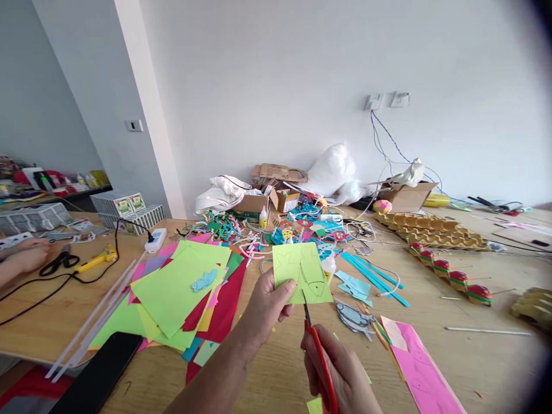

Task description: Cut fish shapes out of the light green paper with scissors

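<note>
Paper (307, 270) is pinched in my left hand (268, 302); my right hand (338, 368) grips scissors (321, 348) at the paper's lower edge.

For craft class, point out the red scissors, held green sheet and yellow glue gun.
Red scissors (318, 346): head view, on the handle.
Held sheet (301, 272): head view, near its middle.
Glue gun (95, 261): head view, on its body.

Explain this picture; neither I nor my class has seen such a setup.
There is no machine: a person works with bare hands. The picture comes from a camera worn on their head, looking forward and down. The left hand holds green paper with fish outlines drawn on it; the right hand holds red-handled scissors at the paper's lower edge. On the table lie coloured sheets, a grey paper fish and egg-carton strips. Another person's hand shows at far left.
</note>
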The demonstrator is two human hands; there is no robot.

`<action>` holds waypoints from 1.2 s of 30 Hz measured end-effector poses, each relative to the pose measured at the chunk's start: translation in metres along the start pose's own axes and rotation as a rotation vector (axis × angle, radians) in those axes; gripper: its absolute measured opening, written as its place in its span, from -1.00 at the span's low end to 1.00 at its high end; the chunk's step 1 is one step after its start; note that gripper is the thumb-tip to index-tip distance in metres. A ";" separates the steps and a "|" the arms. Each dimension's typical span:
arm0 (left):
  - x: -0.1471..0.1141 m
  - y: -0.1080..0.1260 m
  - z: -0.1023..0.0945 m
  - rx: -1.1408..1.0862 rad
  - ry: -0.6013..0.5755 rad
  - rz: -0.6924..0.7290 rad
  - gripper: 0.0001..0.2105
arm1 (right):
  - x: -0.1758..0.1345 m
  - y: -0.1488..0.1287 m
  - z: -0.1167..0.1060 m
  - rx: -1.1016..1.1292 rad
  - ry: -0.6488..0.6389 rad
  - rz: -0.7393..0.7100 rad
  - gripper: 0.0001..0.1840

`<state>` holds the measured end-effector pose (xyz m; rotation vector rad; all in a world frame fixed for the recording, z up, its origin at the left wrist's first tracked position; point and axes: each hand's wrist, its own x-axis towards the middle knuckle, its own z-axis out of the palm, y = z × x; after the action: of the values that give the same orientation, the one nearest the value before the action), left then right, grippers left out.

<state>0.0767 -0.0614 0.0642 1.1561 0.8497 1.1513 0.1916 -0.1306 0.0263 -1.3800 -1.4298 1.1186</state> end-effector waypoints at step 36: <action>-0.007 -0.004 0.007 -0.142 -0.093 -0.096 -0.75 | -0.004 0.007 0.006 0.283 0.043 0.036 -0.56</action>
<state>0.0829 -0.0696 0.0618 1.0333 0.7321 1.0540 0.1880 -0.1344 0.0185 -1.2240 -1.1685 1.2532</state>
